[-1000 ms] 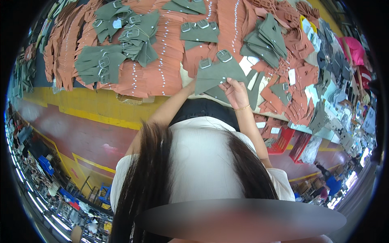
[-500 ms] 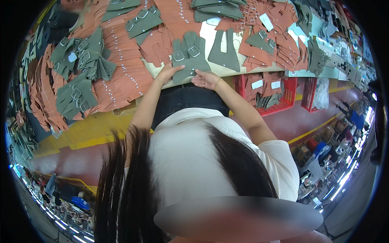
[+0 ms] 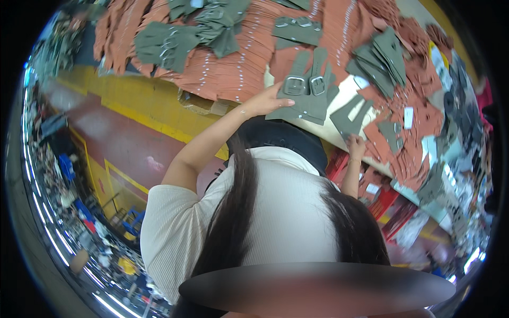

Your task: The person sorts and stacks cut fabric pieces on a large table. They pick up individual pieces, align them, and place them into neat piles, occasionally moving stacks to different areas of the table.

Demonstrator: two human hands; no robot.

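Observation:
My left hand (image 3: 271, 100) grips the near left edge of a dark green shoe-upper piece with two buckled straps (image 3: 302, 103), thumb on top. The straps point away from me, and more green material shows beneath them. To the right, my right hand (image 3: 356, 146) has its fingers closed at the near corner of a flat, forked green piece (image 3: 347, 121) without buckles. That piece lies on the pale table surface (image 3: 345, 91), beside a stack of green pieces (image 3: 379, 63).
Overlapping rows of orange-brown pieces (image 3: 228, 69) cover the table's left side, with bundled green buckled pieces (image 3: 167, 45) on top. More orange-brown pieces (image 3: 419, 122) lie at right. Red crates (image 3: 383, 204) stand below the table's right edge.
The view has turned, shifting the table's contents. My right hand has left the buckled piece and moved right to the forked green piece. My left hand stays on the buckled piece.

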